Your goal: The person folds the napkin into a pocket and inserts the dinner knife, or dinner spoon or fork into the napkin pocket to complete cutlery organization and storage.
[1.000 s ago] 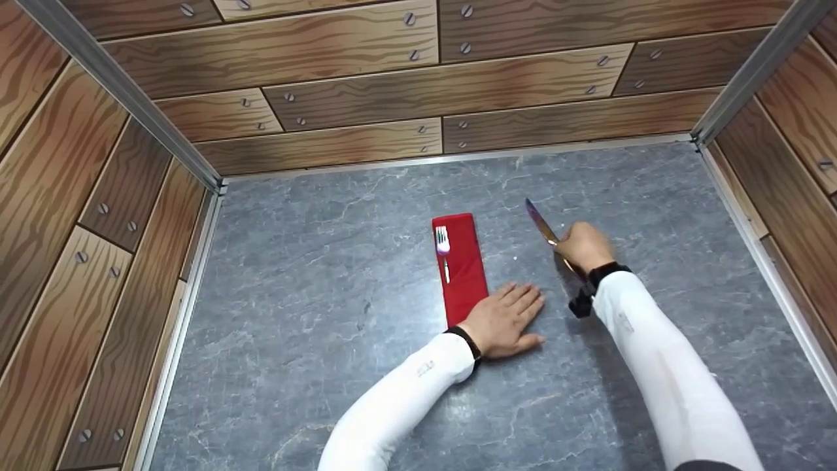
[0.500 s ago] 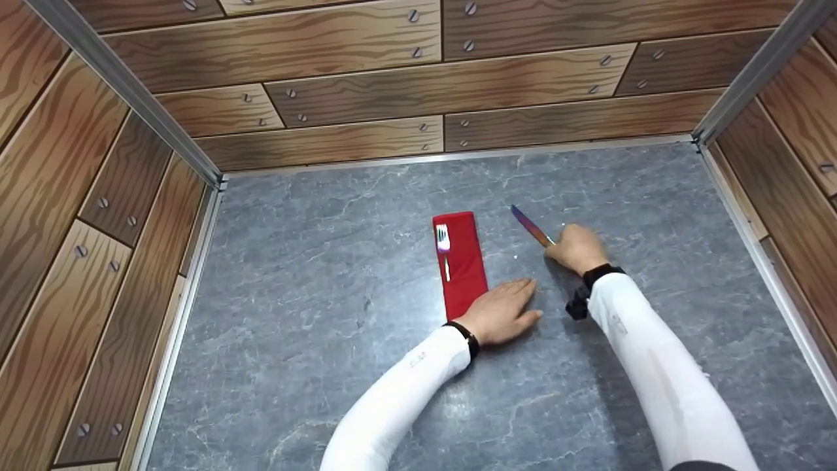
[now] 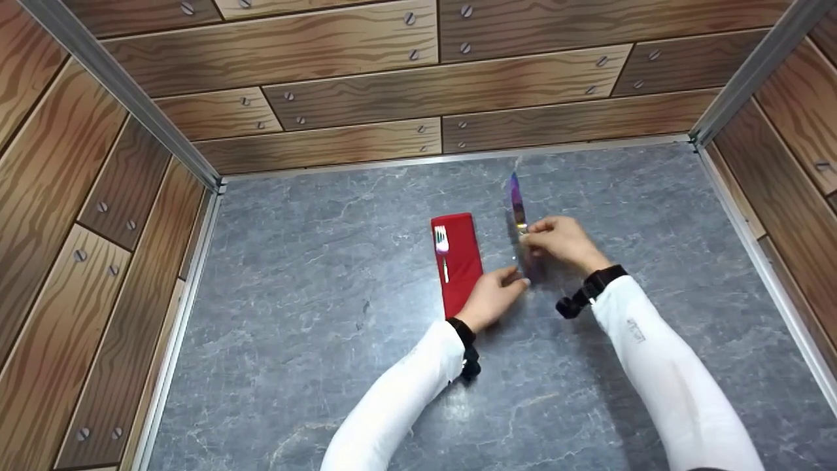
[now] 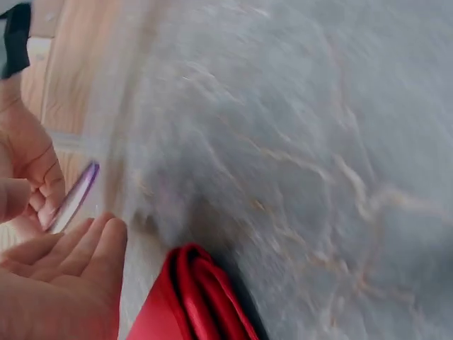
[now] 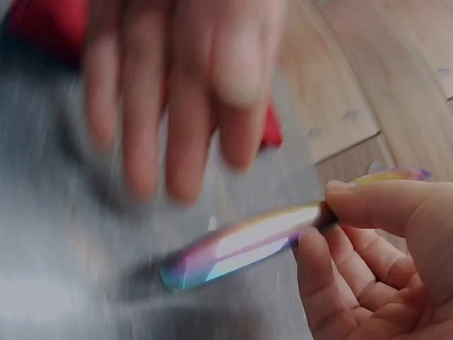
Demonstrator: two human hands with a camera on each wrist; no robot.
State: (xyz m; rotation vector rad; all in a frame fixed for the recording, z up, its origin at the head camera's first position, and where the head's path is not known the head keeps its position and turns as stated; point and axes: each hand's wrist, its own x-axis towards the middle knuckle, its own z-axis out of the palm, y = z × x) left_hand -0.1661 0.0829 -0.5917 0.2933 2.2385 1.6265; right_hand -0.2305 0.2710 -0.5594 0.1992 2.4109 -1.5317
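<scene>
My right hand pinches a rainbow-coloured table knife between thumb and fingers near its middle. The blade points to the back wall; in the right wrist view the shiny handle sticks out toward my left hand. That left hand, by the near right edge of a folded red napkin, has loosely extended fingers, which appear apart from the knife in the right wrist view. A shiny fork lies along the napkin's left side, tines toward the back. In the left wrist view the napkin's layered folds show below.
The grey marbled tabletop spreads around the napkin. Wood-plank panels stand at the back, left and right, with metal strips along the edges.
My right hand has brought the knife leftward toward the napkin and turned it more upright in the head view. My left hand has lifted from lying flat and turned, fingers drawn together.
</scene>
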